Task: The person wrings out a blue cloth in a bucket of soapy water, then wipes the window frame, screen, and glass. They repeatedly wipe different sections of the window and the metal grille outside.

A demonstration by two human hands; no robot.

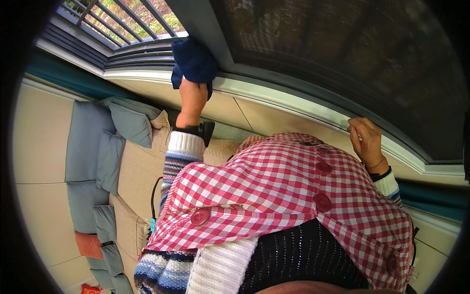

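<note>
My left hand [192, 96] grips a bunched navy cloth [194, 60]. The cloth lies against the dark window frame [200, 22], where the sliding tracks [143, 60] meet the edge of the screened sash [323, 44]. Part of my left fingers is hidden by the fabric. At the right, my right hand [366, 141] is at the white window sill [271, 92], its fingers loosely curled and nothing seen in them. The fingertips appear to touch the sill's edge.
Metal bars [125, 22] stand outside the window at upper left. Below the sill is a tiled wall [220, 106]. A sofa with a beige cover [141, 180] and grey-blue cushions [130, 123] stands to the left. A teal curtain [66, 75] hangs beside the window.
</note>
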